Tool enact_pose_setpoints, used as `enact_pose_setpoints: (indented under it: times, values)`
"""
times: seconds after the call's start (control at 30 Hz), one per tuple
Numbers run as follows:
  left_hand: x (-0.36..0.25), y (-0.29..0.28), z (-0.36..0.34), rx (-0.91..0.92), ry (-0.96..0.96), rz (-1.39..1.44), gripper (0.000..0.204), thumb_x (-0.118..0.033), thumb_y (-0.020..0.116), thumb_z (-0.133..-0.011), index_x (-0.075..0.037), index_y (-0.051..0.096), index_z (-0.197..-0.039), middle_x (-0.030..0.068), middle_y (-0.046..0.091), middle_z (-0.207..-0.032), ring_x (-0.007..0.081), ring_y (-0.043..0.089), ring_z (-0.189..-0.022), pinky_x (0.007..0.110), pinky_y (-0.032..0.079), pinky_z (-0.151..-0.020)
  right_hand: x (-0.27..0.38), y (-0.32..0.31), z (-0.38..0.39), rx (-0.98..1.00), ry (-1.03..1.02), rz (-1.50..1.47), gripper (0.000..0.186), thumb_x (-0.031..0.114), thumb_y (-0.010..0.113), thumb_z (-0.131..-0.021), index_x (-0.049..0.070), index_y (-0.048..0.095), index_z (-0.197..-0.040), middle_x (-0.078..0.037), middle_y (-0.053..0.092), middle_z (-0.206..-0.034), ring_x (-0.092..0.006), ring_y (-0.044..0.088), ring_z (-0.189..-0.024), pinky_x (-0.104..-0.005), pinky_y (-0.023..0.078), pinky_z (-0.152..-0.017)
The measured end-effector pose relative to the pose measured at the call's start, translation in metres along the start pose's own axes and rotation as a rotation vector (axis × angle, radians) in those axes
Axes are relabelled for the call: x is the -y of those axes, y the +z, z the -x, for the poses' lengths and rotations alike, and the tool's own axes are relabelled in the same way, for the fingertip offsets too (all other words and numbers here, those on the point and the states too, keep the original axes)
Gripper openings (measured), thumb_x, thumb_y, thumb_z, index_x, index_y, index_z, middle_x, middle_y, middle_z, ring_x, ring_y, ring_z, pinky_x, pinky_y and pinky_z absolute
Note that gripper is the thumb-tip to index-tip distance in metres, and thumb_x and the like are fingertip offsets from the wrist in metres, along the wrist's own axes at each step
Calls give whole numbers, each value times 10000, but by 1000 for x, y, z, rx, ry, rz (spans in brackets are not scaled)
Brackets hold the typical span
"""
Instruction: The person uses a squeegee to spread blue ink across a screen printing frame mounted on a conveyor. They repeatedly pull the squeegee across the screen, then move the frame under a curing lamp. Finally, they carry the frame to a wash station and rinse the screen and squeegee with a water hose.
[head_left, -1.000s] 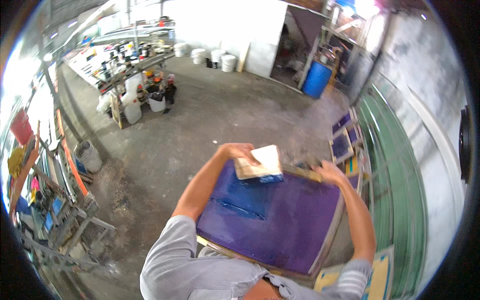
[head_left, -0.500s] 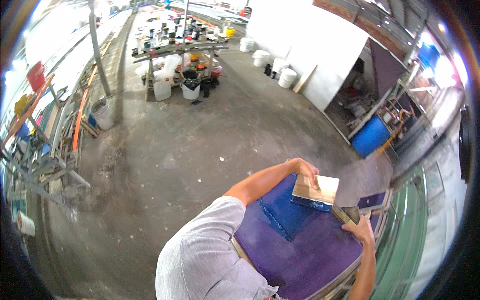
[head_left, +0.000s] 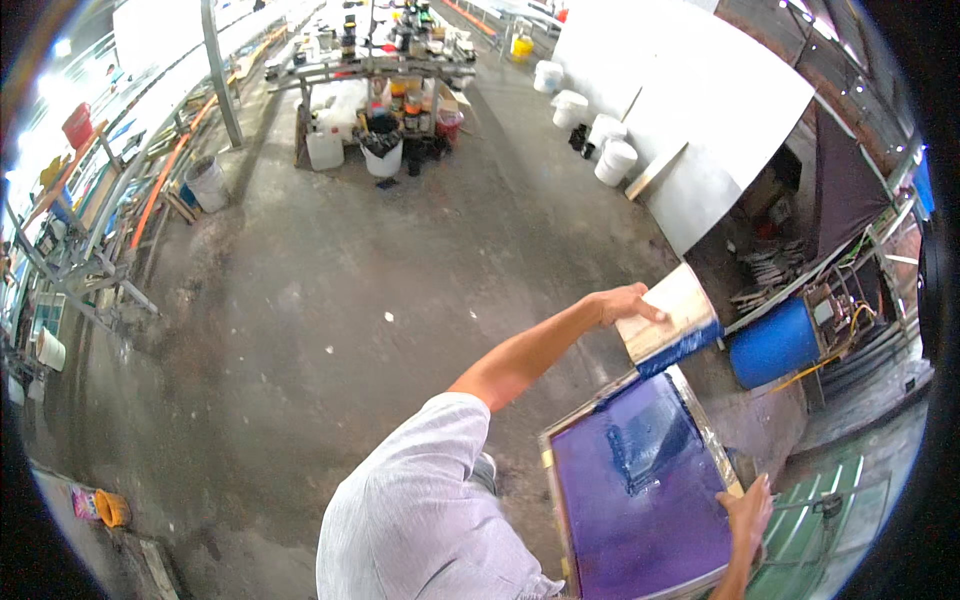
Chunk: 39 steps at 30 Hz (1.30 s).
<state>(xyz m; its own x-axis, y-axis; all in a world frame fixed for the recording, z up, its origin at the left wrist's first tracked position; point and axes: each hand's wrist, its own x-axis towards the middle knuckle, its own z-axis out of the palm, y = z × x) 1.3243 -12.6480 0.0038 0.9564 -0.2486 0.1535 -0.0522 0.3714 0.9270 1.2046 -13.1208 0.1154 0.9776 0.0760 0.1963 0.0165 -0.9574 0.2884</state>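
My left hand grips a wide wooden squeegee with its blade edge coated in blue ink. The squeegee is tilted over the far end of a screen-printing frame. Purple mesh fills the frame, and a wet patch of blue ink lies on its far half. On the frame's right side, my right hand is closed around the rail. A dark object shows just beyond that hand, too unclear to name.
A blue barrel lies beyond the frame to the right. White buckets stand along the white wall. Farther off is a table crowded with containers. Racks line the left side; a grey bucket stands by them.
The squeegee has moved up and away to the frame's far end, in my left hand. The frame now sits more upright in view. My right hand has shifted lower along the frame's right side.
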Motion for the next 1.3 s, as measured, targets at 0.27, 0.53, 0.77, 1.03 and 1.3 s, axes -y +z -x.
enact_pose_setpoints:
  times: [0.27, 0.53, 0.77, 1.03, 1.3]
  values:
    - [112, 52, -143, -442, 58, 162, 728, -621, 675, -819, -58, 600, -1274, 71, 674, -1102, 196, 636, -989, 404, 478, -834, -126, 140, -104, 58, 466, -187, 762, 237, 850, -732, -1, 472, -1349, -232, 613, -1195, -412, 656, -1035, -483, 542, -863]
    - [272, 5, -338, -548, -45, 470, 578, -452, 676, -908, -68, 565, -1325, 63, 646, -1251, 233, 626, -1126, 400, 491, -965, -282, 275, -276, 203, 650, -64, 616, 283, 862, -737, 51, 482, -1162, -152, 606, -1123, -353, 702, -971, -451, 582, -819]
    - [355, 72, -483, -592, -80, 411, 723, -487, 780, -834, -104, 528, -1392, 49, 617, -1329, 247, 588, -1204, 424, 482, -1014, -442, 382, -431, 147, 746, -94, 500, 225, 773, -780, 22, 490, -1139, -198, 619, -1111, -393, 694, -959, -483, 576, -816]
    - [451, 266, -780, -408, -122, 289, 820, -238, 845, -778, -73, 410, -1453, 59, 540, -1355, 262, 528, -1259, 465, 463, -1051, -633, 480, -563, 129, 835, -86, 509, 248, 775, -801, 5, 480, -1136, -193, 601, -1109, -399, 699, -918, -499, 575, -791]
    - [619, 578, -1080, 171, -613, 392, 638, -219, 811, -827, -58, 513, -1368, 77, 643, -1237, 264, 628, -1150, 466, 513, -1002, -848, 555, -668, 115, 1052, -58, 551, 284, 798, -808, 49, 449, -1163, -170, 579, -1130, -424, 682, -924, -525, 560, -789]
